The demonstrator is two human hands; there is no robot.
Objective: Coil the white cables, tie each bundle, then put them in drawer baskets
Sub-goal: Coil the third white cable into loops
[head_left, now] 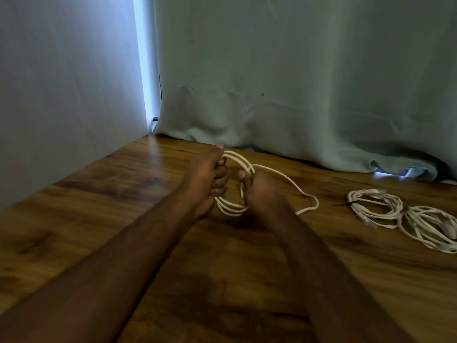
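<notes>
Head view, left to right: left hand grips the white cable coil upright over the wooden table, right hand pinches its near side, loose tail trails rightward toward the tied bundle and second coil.

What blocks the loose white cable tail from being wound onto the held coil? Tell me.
Nothing visible does. The left hand and right hand grip the white cable coil; its loose tail lies free on the bare wooden tabletop, apart from the coiled white bundles.
</notes>
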